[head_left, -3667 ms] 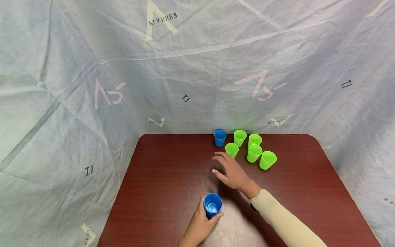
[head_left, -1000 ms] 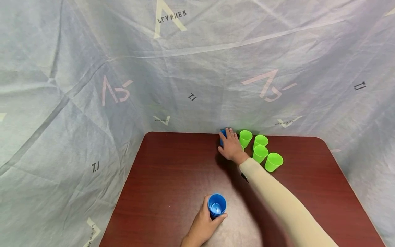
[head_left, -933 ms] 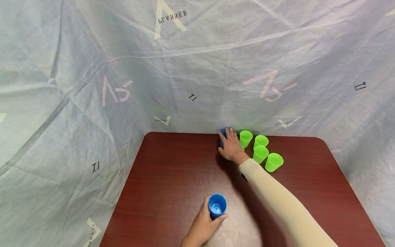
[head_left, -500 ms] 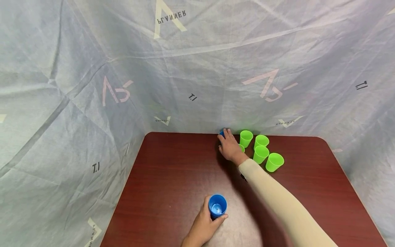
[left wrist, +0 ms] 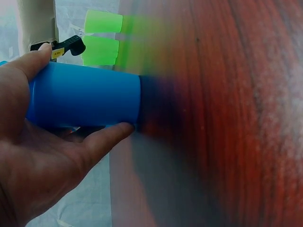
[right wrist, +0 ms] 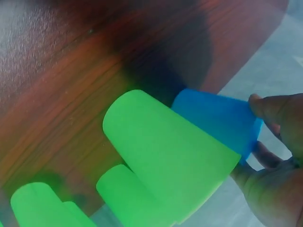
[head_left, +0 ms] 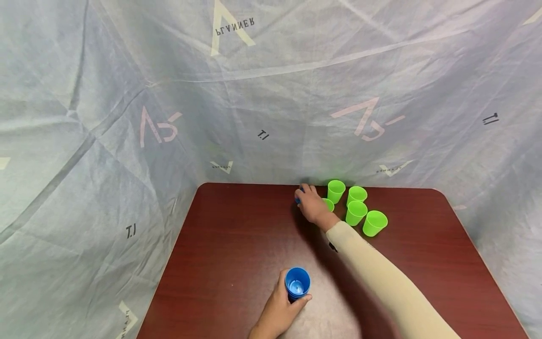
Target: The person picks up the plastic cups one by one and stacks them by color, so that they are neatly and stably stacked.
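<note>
Left hand [head_left: 279, 306]: thumb and fingers parted to a cup's width and wrapped round a nested stack of blue cups [head_left: 298, 281], mouth upward, at the near part of the surface [head_left: 228, 245]; the number nested cannot be told. Right hand [head_left: 312, 205]: thumb and fingers partly closed, pinching a single blue cup [right wrist: 220, 116] near its rim at the far part of the surface; whether its base is lifted cannot be told. Just beside this cup, five green cups [head_left: 356, 214] stand upright in a loose cluster, none nested and none held. Beyond the far edge hangs a pale printed cloth [head_left: 275, 94]. Judged from this layout, the stacking of blue cups is well advanced, with one visible blue cup outside the stack; the green cups appear unstacked.
</note>
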A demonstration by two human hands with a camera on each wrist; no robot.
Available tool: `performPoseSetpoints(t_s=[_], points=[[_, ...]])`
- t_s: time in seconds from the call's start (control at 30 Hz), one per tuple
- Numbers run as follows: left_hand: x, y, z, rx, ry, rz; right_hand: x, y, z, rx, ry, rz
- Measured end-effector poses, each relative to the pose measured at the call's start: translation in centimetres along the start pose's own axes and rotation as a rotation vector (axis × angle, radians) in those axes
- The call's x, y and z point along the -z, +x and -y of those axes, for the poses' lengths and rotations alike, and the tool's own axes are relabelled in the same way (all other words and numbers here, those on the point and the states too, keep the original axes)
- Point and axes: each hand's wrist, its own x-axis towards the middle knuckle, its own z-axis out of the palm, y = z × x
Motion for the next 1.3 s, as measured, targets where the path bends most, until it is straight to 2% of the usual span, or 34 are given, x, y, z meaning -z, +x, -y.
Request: performPoseSetpoints(t_s=[0.13, 0.43, 0.9, 1.3], points=[[-0.1, 0.0, -0.1, -0.005, -0.008, 0.006, 0.0, -0.7, 0.5, -0.009, 0.047, -0.012], [-0.1, 0.1, -0.2, -0.023, -0.007, -0.005, 1.0, -1.7, 1.9, 0.068, 0.079, -0.071], [-0.1, 0.1, -0.1, -0.037, 0.001, -0.010, 2.2, -3.9, 3.0, 0.021, 0.191, -0.076], [-0.1, 0.2, -0.1, -0.028, 0.000, -0.005, 3.4, -5.3, 4.0, 0.068, 0.236, -0.142]])
